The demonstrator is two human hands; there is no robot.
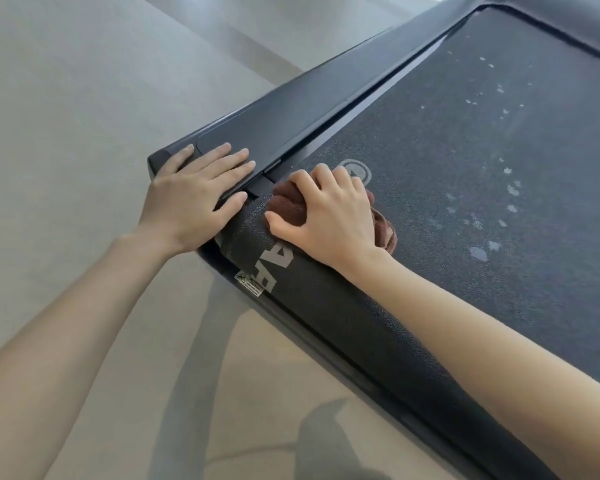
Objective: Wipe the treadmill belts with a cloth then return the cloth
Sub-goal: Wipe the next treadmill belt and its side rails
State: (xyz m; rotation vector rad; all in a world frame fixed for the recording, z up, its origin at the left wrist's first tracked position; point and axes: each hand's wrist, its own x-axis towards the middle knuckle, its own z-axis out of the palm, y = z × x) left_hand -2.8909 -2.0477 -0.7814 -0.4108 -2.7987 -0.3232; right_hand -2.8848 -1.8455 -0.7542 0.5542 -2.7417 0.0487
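Observation:
A dark textured treadmill belt point(465, 188) runs from the lower right to the upper right, with pale spots and smears scattered over its right part. My right hand point(329, 216) presses a bunched brown cloth point(385, 233) onto the belt near its rear left corner, fingers curled over the cloth. Most of the cloth is hidden under the hand. My left hand point(198, 195) lies flat, fingers spread, on the rear end of the treadmill's left side rail point(291, 112), holding nothing.
Pale tiled floor point(66, 116) surrounds the treadmill on the left and below. The belt's rounded rear end carries grey lettering point(278, 261) and a small warning sticker point(248, 284). A shadow falls on the floor at the bottom.

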